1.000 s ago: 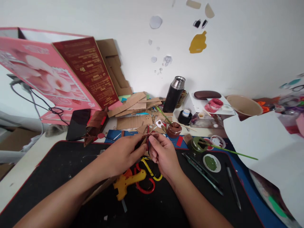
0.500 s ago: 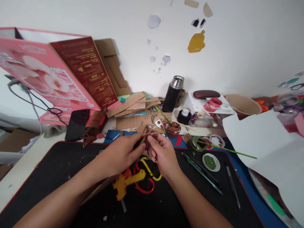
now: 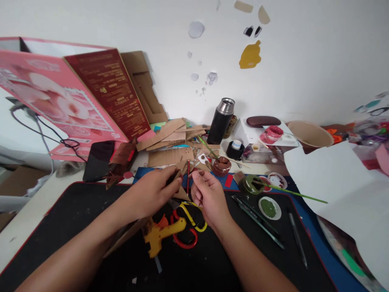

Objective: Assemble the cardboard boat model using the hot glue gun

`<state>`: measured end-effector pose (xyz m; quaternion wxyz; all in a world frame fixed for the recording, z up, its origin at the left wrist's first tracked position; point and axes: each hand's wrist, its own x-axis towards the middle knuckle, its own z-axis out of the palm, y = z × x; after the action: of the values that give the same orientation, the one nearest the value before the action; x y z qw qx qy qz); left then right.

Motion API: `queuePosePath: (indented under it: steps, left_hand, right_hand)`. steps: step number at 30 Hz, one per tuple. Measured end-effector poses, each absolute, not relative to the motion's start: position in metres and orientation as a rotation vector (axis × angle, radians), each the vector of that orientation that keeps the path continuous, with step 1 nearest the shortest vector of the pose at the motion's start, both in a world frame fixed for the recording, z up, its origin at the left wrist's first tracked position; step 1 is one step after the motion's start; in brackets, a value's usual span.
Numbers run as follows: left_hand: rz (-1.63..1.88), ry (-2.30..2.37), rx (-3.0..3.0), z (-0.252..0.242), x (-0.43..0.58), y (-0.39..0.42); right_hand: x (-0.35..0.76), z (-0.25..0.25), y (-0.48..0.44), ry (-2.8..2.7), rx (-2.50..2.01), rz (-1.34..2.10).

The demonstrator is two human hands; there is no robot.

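My left hand (image 3: 153, 192) is closed, thumb against fingers, on a small brown cardboard piece (image 3: 179, 174) that shows only partly. My right hand (image 3: 209, 194) pinches with thumb and forefinger; a tiny brownish bit shows at the tips, too small to name. A narrow gap separates the two hands, and a thin red stick (image 3: 188, 178) shows in it. Below the hands lie a yellow glue gun (image 3: 164, 234), red-handled scissors (image 3: 186, 243) and a yellow-handled tool (image 3: 194, 221). A larger cardboard piece (image 3: 124, 239) is partly hidden under my left forearm.
Cardboard scraps (image 3: 170, 156) are heaped behind the hands, beside a black flask (image 3: 220, 123). Jars of brown paint (image 3: 221, 167) and green paint (image 3: 253, 185) hold sticks. Pens (image 3: 258, 221) lie on the black mat (image 3: 219, 267). A pink bag (image 3: 60, 93) and phone (image 3: 99, 160) stand left.
My hands have drawn slightly apart: the left has shifted a little left, the right a little right. More of the red stick and the tool between them now shows.
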<state>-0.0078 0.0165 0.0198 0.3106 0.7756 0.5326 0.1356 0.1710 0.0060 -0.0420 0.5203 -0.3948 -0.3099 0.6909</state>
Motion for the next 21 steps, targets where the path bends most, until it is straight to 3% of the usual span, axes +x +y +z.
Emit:
queuePosePath:
  steps: [21]
  left_hand:
    - [0.397,1.349,2.048,0.0174,-0.0052,0.0148]
  right_hand:
    - [0.1706,-0.0411,0.0047,-0.817,-0.861,1.697]
